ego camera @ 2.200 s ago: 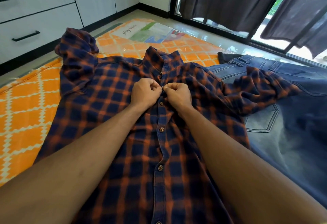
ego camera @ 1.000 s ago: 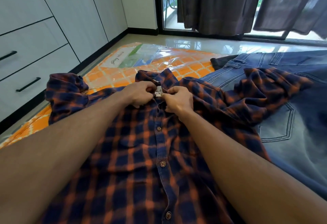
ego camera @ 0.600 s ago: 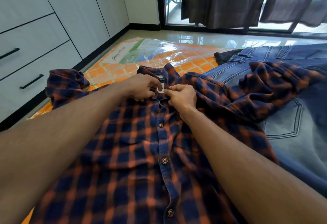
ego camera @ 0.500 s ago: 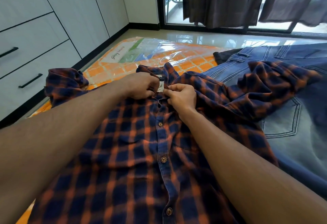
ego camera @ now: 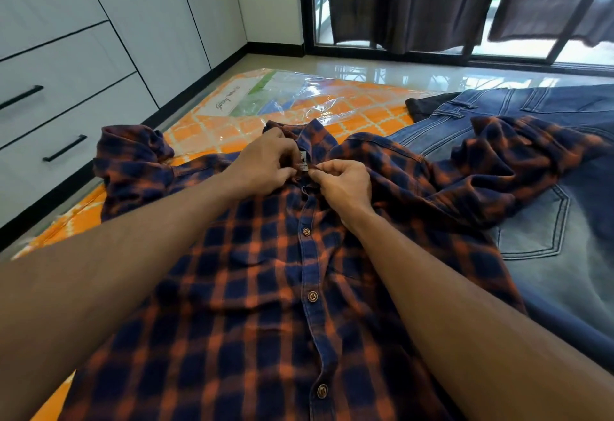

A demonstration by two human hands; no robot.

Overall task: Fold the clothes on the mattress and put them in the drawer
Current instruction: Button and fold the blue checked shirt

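- Shirt (ego camera: 265, 287), plaid in navy and orange, lies front-up and spread across the orange patterned mattress (ego camera: 365, 104); its right sleeve is draped over a pair of blue jeans (ego camera: 548, 254) beside it.
- Left hand (ego camera: 265, 164) has its fingers curled and pinches the left edge of the collar opening at the neck.
- Right hand (ego camera: 342, 181) has its fingers curled and pinches the facing placket edge just beside the left hand; both grips are closed on cloth, none open.
- Change noted: about two seconds back both hands worked lower on the placket, at a button below the collar; they now sit at the collar itself, beside the white neck label (ego camera: 303, 163).
- Change noted: the label, hidden at the earliest view, is exposed between the hands, so the neck opening is not closed at this moment.
- Buttons (ego camera: 306, 231) below the hands appear fastened down the placket; whether the topmost one is fastened cannot be told, as the fingers cover it.
- Judgement: work has advanced to the last fastening at the neck, a preparation for folding.
- Judgement: folding proper has not begun; both sleeves are bunched and unfolded.
- Drawers (ego camera: 66, 148) in the white unit to the left are closed; nothing is stowed yet, and the jeans remain unfolded.
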